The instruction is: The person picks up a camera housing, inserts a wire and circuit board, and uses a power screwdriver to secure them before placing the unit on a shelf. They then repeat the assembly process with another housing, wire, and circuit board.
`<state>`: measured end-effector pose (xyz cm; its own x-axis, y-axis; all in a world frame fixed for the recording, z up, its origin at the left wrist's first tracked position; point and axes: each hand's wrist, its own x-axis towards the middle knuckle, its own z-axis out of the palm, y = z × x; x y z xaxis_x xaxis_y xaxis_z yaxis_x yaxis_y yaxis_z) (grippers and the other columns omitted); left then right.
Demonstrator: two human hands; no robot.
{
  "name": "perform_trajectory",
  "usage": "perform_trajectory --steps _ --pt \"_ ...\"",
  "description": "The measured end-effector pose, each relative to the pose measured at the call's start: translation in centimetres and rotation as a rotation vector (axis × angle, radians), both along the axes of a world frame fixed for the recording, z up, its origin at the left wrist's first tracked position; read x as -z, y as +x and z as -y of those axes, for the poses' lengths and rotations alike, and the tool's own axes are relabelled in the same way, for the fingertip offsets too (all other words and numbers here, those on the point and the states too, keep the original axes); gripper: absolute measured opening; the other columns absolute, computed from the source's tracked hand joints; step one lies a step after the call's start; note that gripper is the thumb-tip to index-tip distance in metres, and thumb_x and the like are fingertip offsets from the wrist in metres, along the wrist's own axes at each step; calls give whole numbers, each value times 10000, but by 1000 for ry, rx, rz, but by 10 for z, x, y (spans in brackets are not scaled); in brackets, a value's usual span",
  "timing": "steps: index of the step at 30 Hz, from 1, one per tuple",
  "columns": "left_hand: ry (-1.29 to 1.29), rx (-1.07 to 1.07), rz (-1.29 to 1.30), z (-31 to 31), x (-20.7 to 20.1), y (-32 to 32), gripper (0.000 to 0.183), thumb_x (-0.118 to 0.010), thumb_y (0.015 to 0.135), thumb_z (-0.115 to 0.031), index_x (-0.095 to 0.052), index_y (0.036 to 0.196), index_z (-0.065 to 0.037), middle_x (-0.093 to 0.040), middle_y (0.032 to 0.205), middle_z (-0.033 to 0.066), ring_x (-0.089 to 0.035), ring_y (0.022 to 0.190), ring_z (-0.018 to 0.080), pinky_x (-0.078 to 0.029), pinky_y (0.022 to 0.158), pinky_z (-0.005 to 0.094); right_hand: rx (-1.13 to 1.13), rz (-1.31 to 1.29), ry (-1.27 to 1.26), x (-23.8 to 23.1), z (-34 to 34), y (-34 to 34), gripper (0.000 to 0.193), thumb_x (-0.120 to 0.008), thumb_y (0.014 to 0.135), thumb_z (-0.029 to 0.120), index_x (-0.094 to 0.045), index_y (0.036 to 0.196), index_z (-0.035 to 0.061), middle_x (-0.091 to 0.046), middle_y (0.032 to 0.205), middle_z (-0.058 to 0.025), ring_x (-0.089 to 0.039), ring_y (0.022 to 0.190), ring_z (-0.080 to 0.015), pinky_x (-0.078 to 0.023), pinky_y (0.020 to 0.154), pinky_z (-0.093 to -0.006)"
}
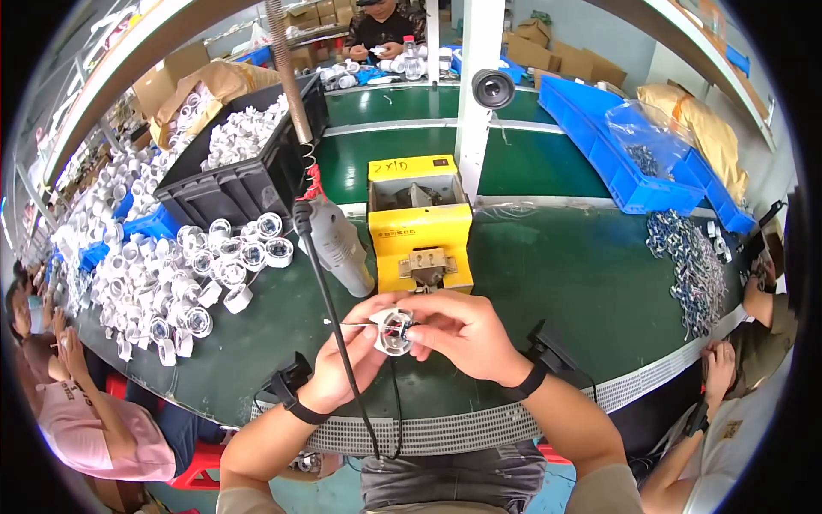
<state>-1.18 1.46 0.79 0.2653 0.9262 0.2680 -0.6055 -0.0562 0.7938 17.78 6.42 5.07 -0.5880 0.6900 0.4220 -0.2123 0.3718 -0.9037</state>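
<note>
Green bench (pixel 556 283), black crate (pixel 231 184) of white housings (pixel 244 133)

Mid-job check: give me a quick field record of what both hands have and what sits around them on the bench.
left hand: cups the small round white plastic part from the left
right hand: fingers grip the same part from the right
part detail: dark centre with thin wires showing
surface: green bench mat
ahead of hands: yellow box-shaped machine
beside machine: grey hanging power screwdriver, black cable trailing down
left: heap of white round housings, black crate of more
right: pile of small metal clips, blue bins
</note>
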Motion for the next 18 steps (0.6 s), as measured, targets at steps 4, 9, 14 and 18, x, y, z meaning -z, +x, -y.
perform_trajectory --steps 4,9,14,18 --pt "-25 23 75 4 -12 4 430 -457 987 -191 -380 1397 -85 -388 1408 156 -439 1247 266 -366 1031 446 44 -70 -295 8 5 -4 124 -675 825 -37 -644 945 -38 -675 864 -106 -657 705 -127 -533 600 -248" --pt "55 90 39 2 -6 6 510 -396 993 -157 -237 1473 -84 -315 1464 159 -355 1325 275 -273 1098 426 180 34 14 10 5 -7 129 -720 772 -33 -672 891 -21 -687 856 -102 -651 703 -116 -529 603 -244" --pt "57 39 27 5 -7 7 550 -389 996 -161 -167 1492 -80 -289 1485 145 -323 1347 259 -237 1117 411 316 97 297 7 8 -12 170 -754 722 -16 -687 876 7 -681 834 -95 -664 715 -155 -525 632 -267" --pt "45 47 -16 5 -11 5 522 -380 1001 -159 -195 1476 -44 -300 1478 136 -334 1335 237 -248 1109 388 315 77 369 7 8 -11 177 -761 713 -8 -689 873 15 -678 827 -92 -665 715 -182 -521 651 -277"
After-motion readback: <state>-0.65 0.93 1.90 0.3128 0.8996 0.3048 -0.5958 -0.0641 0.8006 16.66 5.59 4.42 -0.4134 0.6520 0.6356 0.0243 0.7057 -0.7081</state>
